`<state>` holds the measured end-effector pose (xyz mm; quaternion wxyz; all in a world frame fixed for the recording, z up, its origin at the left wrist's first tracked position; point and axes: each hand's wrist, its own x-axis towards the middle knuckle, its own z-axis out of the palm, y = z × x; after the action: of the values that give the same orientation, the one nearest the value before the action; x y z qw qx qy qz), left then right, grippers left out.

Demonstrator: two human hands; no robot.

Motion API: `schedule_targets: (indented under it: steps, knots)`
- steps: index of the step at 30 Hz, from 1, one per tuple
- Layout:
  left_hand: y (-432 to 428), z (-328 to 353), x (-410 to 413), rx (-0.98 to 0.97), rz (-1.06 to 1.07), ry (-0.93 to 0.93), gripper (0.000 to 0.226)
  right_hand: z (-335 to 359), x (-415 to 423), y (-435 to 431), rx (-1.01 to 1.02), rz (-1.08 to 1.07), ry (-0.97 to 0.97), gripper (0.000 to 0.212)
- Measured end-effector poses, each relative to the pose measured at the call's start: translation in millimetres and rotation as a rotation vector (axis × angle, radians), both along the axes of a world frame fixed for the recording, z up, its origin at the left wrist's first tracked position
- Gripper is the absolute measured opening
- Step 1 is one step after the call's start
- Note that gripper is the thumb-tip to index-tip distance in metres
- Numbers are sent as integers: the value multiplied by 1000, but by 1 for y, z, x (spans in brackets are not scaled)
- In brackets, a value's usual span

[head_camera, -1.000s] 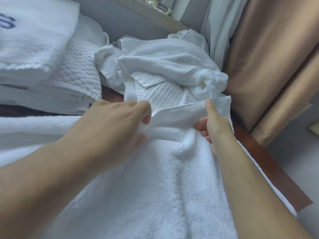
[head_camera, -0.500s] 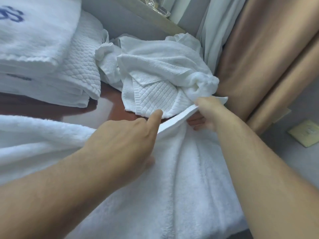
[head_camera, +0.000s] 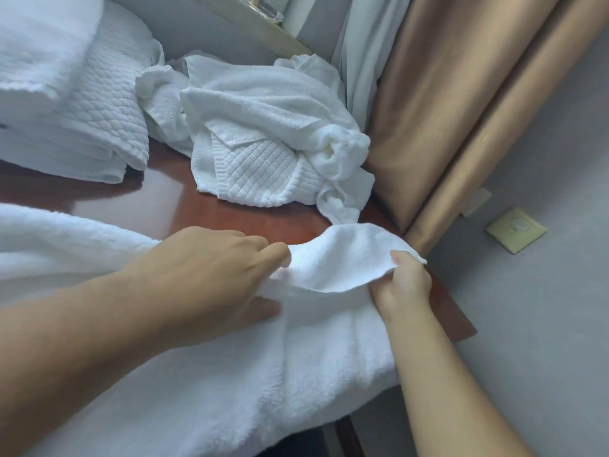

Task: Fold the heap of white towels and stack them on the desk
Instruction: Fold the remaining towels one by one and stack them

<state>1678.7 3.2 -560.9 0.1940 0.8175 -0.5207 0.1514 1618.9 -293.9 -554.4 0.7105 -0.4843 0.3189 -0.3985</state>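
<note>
A large white towel [head_camera: 250,364] is spread over the near part of the reddish-brown desk [head_camera: 230,216]. My left hand [head_camera: 211,275] pinches its far edge, and my right hand [head_camera: 403,285] grips the far right corner, lifting that edge off the desk in an arch. Behind it a crumpled heap of white towels [head_camera: 263,133] lies on the desk, one with a waffle pattern. At the far left stands a stack of folded white towels [head_camera: 66,103].
Tan curtains [head_camera: 461,94] hang right beside the desk's right edge, with a pale sheer curtain behind the heap. Grey carpet with a yellowish floor plate [head_camera: 515,229] lies to the right. A ledge runs along the wall behind the heap.
Both hands have pulled the towel's far edge back toward me, away from the heap. Bare desk now shows between that edge and the heap, and the edge sags in an arch.
</note>
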Motion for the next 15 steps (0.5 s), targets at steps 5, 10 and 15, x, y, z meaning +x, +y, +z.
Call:
schedule_targets:
  steps: [5,10,15]
  knots:
    - [0,11,-8,-27,-233,-112,28,-6,2,-8,-265,-278,155,50]
    - [1,5,-7,80,-245,-71,46,-6,0,-1,-410,-406,285,67]
    - [-3,3,-4,87,-133,-62,56,-4,-1,-1,-504,-457,385,69]
